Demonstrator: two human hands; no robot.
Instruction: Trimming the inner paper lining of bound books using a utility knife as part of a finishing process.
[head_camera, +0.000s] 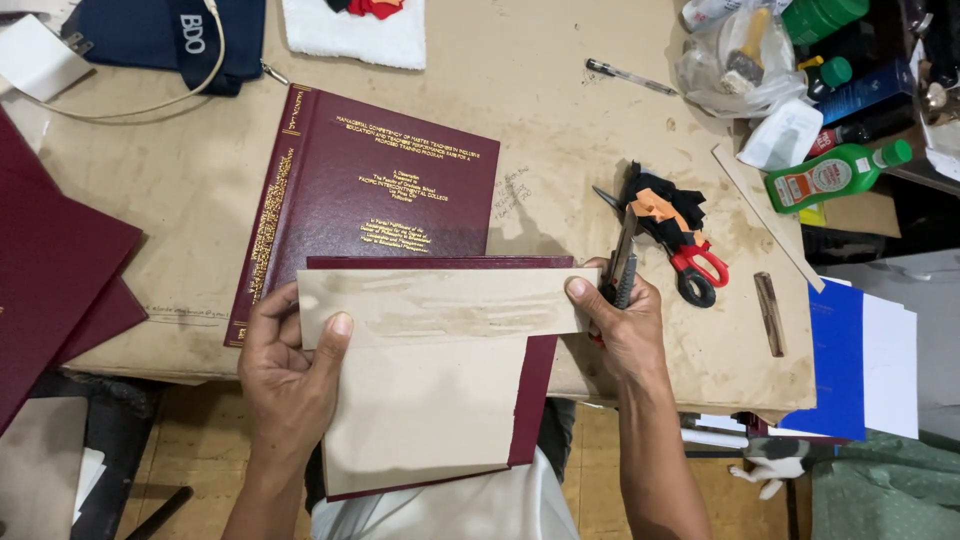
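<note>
At the counter's (560, 110) near edge, the left hand (290, 375) grips a glue-streaked paper strip (440, 305) over an open maroon cover (535, 375), the right hand (625, 325) pinching its other end while clutching a utility knife (622, 265), the strip seemingly not yet pressed down, beside a finished bound book (370, 200).

The maroon cover board (535, 385) lies mostly hidden under a tan paper sheet (425, 410). The utility knife (622, 262) handle disappears inside the right hand (625, 325). At the table's left edge, maroon covers (50, 270) are cut off. The bottles (830, 175) at the far right corner overlap, partly unseen.
</note>
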